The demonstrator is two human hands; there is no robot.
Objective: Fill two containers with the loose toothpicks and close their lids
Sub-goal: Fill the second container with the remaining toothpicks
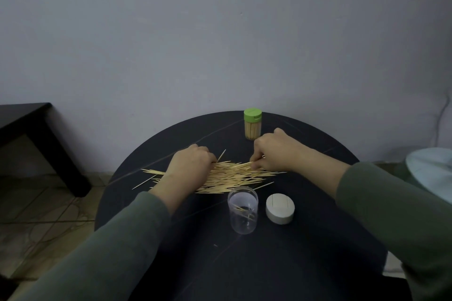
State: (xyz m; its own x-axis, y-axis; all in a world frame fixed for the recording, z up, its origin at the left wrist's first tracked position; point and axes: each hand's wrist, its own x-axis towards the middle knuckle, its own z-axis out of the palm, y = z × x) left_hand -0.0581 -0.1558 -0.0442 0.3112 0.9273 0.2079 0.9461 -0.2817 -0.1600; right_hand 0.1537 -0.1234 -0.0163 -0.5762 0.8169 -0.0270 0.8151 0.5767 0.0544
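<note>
The right hand [275, 151] is seen lowered onto the right end of the toothpick pile [227, 177], its fingers curled down and apparently pinching a few sticks, though how many cannot be told. The left hand [189, 166] is pressed on the pile's left part, fingers bent over the sticks; whether any are gripped cannot be told. The pile is spread across the middle of the round dark table [293, 264], its sticks laid mostly left to right, so that each hand is set at one end of their long axis. The open clear container [242, 210], holding only a few toothpicks, is stood upright just near of the pile, nearer the right hand, its white lid [280, 208] laid beside it to the right. A green-lidded container [253, 124], full and closed, is placed at the far edge.
</note>
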